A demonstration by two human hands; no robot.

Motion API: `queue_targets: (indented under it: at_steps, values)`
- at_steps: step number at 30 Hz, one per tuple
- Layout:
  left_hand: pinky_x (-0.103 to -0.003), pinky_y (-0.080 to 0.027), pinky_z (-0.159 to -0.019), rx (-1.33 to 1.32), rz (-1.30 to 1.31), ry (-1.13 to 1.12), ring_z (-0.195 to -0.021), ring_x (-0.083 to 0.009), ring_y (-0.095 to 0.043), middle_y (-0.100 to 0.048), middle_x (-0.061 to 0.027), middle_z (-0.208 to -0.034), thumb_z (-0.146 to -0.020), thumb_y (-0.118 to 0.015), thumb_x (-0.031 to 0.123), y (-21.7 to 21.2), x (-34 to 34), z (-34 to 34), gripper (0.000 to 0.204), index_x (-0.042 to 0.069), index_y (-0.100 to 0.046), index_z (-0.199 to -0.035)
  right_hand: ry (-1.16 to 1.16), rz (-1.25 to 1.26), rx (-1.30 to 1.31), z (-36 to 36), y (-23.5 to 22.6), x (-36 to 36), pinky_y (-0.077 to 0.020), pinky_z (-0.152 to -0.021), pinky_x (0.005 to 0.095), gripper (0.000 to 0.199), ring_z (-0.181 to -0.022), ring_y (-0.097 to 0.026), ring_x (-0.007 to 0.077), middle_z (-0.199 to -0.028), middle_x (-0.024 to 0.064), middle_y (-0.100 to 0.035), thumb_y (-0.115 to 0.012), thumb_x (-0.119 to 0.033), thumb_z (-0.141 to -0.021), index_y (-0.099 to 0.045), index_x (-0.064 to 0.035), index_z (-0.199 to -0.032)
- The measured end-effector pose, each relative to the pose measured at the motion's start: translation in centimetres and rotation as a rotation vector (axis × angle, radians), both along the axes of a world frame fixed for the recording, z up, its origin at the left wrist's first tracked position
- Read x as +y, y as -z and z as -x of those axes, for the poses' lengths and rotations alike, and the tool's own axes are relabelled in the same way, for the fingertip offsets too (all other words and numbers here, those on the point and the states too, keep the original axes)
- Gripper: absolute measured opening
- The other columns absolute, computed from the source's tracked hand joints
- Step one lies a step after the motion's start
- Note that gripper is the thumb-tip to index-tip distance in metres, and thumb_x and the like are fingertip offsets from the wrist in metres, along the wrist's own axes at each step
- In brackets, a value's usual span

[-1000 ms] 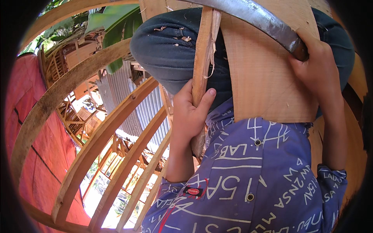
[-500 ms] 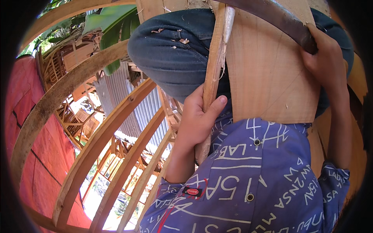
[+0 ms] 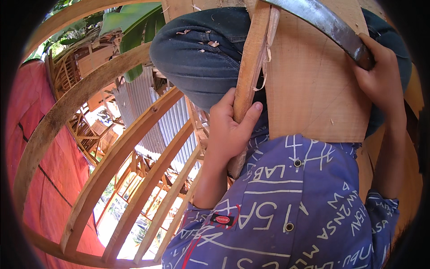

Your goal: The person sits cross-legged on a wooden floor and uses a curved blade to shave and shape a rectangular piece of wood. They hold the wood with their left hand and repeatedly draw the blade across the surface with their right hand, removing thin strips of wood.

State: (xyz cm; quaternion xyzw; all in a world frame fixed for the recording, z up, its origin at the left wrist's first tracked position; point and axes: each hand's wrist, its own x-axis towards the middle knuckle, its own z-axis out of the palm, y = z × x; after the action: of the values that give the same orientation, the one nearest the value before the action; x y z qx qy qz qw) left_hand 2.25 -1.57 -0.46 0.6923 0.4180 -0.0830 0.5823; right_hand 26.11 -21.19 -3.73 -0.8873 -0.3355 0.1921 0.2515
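Left of the fingers stand four curved wooden slats of one round frame, fanned side by side. The left hand wraps one slender wooden stick, thumb on its right face and fingers closed round it, the stick running up over a denim-clad knee. Right of it lies one flat wooden board. The right hand is closed tight on the handle of one curved steel blade above the board.

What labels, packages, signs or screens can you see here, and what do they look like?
Sewn label: on the purple shirt near the picture's lower middle, a small black rectangle with a red oval.
Shirt print: white lettering and lines scattered over the purple cloth.
No packages, signs or screens show.
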Motion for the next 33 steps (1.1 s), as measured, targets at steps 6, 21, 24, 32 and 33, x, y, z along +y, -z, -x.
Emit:
queue_targets:
  at_steps: [6,21,24,32,33]
  values:
    - [-0.02,-0.031,-0.045,-0.017,0.176,-0.046,-0.049,-0.0035,-0.038,-0.045,0.0036,-0.059,-0.085,-0.064,0.022,-0.3,0.1,0.3,0.024,0.001,-0.054,-0.09,-0.041,-0.068,-0.116,0.9,0.0,0.6,-0.0489,-0.068,0.0347,0.039,-0.079,-0.063,0.0384,-0.084,0.0247,-0.062,-0.063,-0.002,-0.068,-0.059,0.0046,-0.106]
    - [-0.02,-0.025,-0.04,-0.091,0.485,-0.045,-0.041,-0.0041,-0.036,-0.039,0.0029,-0.052,-0.088,-0.06,0.026,-2.1,-0.3,1.3,0.028,0.006,-0.043,-0.078,-0.009,-0.175,-0.204,2.5,-0.3,-0.6,-0.0489,-0.065,0.0323,0.035,-0.075,-0.065,0.0351,-0.082,0.0217,-0.064,-0.066,-0.002,-0.071,-0.061,0.0027,-0.105]
    - [-0.02,-0.025,-0.041,-0.128,0.503,-0.016,-0.042,-0.0038,-0.036,-0.039,0.0028,-0.054,-0.086,-0.062,0.026,-1.5,-0.5,1.7,0.029,0.007,-0.042,-0.077,-0.023,-0.174,-0.228,2.7,0.1,-1.1,-0.0491,-0.065,0.0324,0.035,-0.075,-0.065,0.0349,-0.083,0.0218,-0.064,-0.066,-0.002,-0.071,-0.061,0.0026,-0.105]
    - [-0.019,-0.026,-0.04,-0.15,0.653,-0.049,-0.041,-0.0032,-0.035,-0.039,0.003,-0.056,-0.079,-0.068,0.03,-1.5,-1.3,1.9,0.037,0.009,-0.038,-0.077,0.021,-0.157,-0.202,3.4,-0.2,-1.0,-0.0489,-0.065,0.0325,0.035,-0.078,-0.065,0.0356,-0.083,0.0226,-0.063,-0.067,-0.003,-0.072,-0.061,0.0026,-0.105]
    - [-0.018,-0.026,-0.04,-0.16,0.714,-0.056,-0.041,-0.0032,-0.035,-0.039,0.0031,-0.056,-0.079,-0.068,0.031,-1.3,-1.4,2.1,0.037,0.009,-0.038,-0.077,0.021,-0.169,-0.204,3.5,-0.1,-1.0,-0.0489,-0.065,0.0326,0.034,-0.078,-0.065,0.0357,-0.083,0.0227,-0.063,-0.067,-0.003,-0.072,-0.061,0.0026,-0.105]
